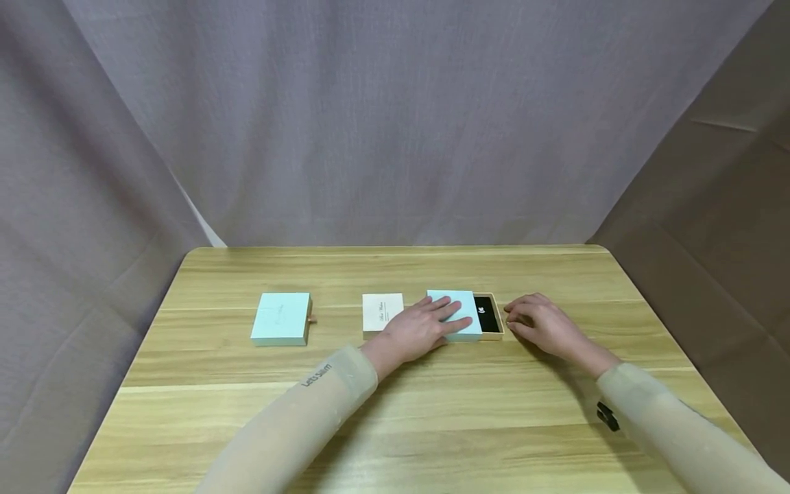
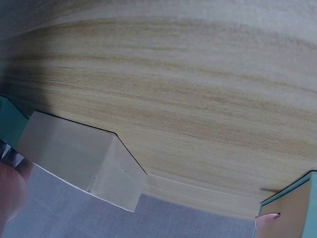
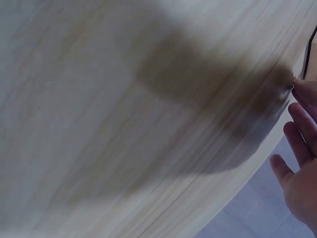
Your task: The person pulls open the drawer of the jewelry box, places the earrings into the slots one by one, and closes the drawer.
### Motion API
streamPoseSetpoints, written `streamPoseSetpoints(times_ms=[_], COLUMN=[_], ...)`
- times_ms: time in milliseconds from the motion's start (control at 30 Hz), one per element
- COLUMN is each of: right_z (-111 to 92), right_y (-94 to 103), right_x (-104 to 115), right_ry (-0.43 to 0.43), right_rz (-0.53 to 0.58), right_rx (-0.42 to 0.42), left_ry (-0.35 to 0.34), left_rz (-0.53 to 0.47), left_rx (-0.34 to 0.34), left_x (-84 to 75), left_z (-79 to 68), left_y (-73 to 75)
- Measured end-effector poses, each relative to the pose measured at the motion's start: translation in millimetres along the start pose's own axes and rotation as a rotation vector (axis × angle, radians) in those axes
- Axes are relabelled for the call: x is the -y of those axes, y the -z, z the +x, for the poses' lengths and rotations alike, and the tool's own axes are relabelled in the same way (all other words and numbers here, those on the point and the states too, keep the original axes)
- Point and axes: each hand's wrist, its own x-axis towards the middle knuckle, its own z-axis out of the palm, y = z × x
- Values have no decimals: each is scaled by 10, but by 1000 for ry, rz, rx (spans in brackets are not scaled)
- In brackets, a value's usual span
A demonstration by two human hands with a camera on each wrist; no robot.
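A light-blue drawer-style gift box (image 1: pixel 450 305) lies on the wooden table, its inner tray (image 1: pixel 492 336) pulled partway out to the right. Inside the tray shows a black insert (image 1: pixel 486 314) with a small white mark. My left hand (image 1: pixel 420 328) presses on the box's sleeve, fingers spread straight over its top. At the tray's right end is my right hand (image 1: pixel 546 326), its thumb and forefinger pinched together at the pull. The fingertips largely hide that ribbon pull, both in the head view and in the right wrist view.
A white box (image 1: pixel 382 309) with printed lettering stands left of the opened one, partly behind my left hand. Farther left lies another light-blue box (image 1: pixel 280 319), closed, with a pink ribbon pull (image 2: pixel 267 219) on its right side. Grey curtains (image 1: pixel 395 123) hang around the table.
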Motion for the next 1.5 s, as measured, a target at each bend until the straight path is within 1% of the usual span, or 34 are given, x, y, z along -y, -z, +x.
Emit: streamPoseSetpoints(times_ms=[167,367,467,600,700,1000,1167,1500], right_z=[6,9,-4,-30,-37,6,60,117], right_y=[-21,-14,16,60,71,42,23,-22], right_x=[-16,-37,-53,-54,-42,20,58,64], right_ry=[12,65,43,-31,-64,-107,-115,-74], right_rz=[-10,-19,-30,-45,-39,-13,-19,-65], right_rx=[-25,-71,-64,-30,-8,10,11,20], left_ry=[1,1,0,1,5,14,18,12], left_rz=[-5,0,0,-2,1,-20,-21,-33], left_rx=[5,7,3,2,3,10,15,16], left_x=[-6,2,8,12,18,20,17,-7], left_z=[12,12,11,1,-6,-15,-11,2], left_y=[-8,-12,-14,2,7,15,12,13])
